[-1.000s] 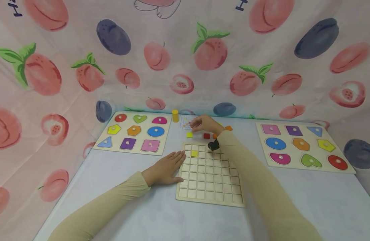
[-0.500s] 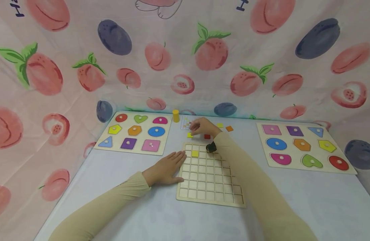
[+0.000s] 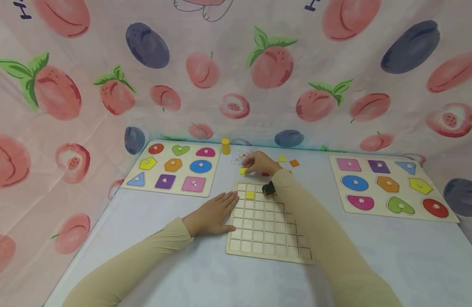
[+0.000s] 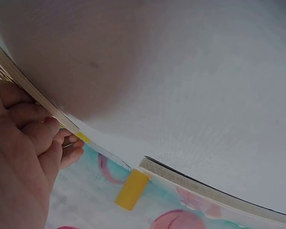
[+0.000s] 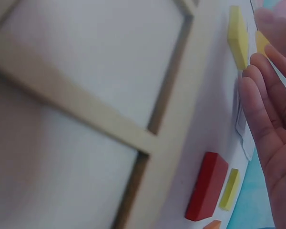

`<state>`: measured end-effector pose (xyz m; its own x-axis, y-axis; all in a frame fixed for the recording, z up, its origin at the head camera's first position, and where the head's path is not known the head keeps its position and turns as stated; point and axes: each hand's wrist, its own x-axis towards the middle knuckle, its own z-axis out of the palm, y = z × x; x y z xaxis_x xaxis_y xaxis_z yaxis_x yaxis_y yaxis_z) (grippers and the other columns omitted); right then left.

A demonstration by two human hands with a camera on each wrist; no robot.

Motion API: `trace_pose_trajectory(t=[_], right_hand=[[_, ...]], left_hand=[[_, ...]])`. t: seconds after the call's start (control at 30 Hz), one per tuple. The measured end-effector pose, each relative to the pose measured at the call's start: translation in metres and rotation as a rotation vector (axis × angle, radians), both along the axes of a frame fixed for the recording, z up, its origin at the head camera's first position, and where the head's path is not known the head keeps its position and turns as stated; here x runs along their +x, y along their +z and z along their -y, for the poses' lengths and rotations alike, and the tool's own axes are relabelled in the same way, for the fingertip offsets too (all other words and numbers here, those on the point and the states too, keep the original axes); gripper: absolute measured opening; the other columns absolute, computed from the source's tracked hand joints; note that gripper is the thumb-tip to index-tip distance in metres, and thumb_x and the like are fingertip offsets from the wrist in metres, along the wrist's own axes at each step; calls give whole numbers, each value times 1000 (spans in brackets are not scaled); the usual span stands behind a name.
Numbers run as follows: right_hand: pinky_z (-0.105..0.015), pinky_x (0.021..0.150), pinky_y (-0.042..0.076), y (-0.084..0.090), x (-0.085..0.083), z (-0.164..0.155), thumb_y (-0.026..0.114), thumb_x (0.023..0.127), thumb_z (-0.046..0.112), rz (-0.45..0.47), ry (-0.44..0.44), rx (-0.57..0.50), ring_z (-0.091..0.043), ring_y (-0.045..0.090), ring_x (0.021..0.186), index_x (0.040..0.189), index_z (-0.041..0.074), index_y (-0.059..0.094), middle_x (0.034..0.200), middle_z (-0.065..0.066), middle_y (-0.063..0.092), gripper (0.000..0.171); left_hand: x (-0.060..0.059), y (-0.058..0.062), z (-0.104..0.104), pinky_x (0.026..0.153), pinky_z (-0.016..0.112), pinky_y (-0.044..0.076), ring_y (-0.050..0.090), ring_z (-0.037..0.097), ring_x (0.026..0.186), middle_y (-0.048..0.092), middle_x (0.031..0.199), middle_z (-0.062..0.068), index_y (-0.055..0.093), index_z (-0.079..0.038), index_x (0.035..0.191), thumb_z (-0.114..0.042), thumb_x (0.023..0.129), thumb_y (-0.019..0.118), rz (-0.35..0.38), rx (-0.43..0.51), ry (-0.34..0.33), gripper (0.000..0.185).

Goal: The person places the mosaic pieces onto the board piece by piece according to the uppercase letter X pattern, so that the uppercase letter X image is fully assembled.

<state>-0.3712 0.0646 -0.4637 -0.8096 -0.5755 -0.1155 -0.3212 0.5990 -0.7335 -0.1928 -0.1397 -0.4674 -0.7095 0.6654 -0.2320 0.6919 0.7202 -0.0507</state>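
Observation:
A square wooden grid board (image 3: pixel 268 226) lies on the table, with one yellow tile (image 3: pixel 250 195) in a cell near its far left corner. My left hand (image 3: pixel 213 215) rests flat against the board's left edge, fingers extended. Beyond the far edge, my right hand (image 3: pixel 260 161) hovers with bent, relaxed fingers beside another yellow tile (image 3: pixel 243 171). In the right wrist view the fingertips are close to that yellow tile (image 5: pixel 237 36); whether they touch it I cannot tell. Just behind lies a printed grid card (image 3: pixel 237 157), partly covered by the hand.
A red tile (image 3: pixel 265 174), a yellow tile (image 3: pixel 282 158) and an orange tile (image 3: pixel 294 163) lie right of the right hand. Behind the card stands a yellow cylinder (image 3: pixel 225 146). Knobbed shape puzzles lie left (image 3: pixel 186 165) and right (image 3: pixel 370 204). A fruit-print cloth hangs behind.
My right forearm has shifted slightly left, and the right hand stays near the yellow tile with its fingers a little lower. The left hand keeps its place on the board's edge.

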Motion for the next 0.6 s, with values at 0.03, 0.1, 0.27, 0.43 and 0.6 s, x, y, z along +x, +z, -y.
trace_pose_trajectory(t=[0.03,0.1,0.27,0.43,0.6], right_hand=[[-29,83,54,-1,-1,0,76,77,6,-4,-1,6,-23,65,90,103,-2,68,103,-17,69,29],[-29,83,54,-3,-2,0,76,76,6,-6,-3,14,-22,65,90,103,-2,68,103,-17,70,28],[-28,81,54,-7,-2,0,76,75,3,-7,-4,-3,-21,65,88,101,-2,69,102,-18,70,28],[-29,81,53,-9,-3,0,76,74,0,22,-24,-9,-18,62,87,101,0,70,102,-16,69,28],[-30,85,52,-9,-1,1,73,76,-2,47,-4,0,-20,62,92,102,2,70,104,-14,70,26]], left_hand=[[0,0,0,121,36,17,15,22,148,15,159,9,17,-5,150,-63,89,43,1,-1,0,88],[0,1,0,121,36,17,14,22,148,14,159,9,17,-5,150,-63,89,43,5,0,0,88],[1,2,0,121,36,16,14,22,148,14,159,8,17,-5,150,-63,89,43,15,2,6,88],[1,2,-1,121,35,16,14,22,148,14,159,8,17,-5,150,-63,89,42,12,5,6,88],[2,3,0,121,36,17,16,22,148,16,159,9,19,-5,150,-62,88,43,5,15,4,88]])
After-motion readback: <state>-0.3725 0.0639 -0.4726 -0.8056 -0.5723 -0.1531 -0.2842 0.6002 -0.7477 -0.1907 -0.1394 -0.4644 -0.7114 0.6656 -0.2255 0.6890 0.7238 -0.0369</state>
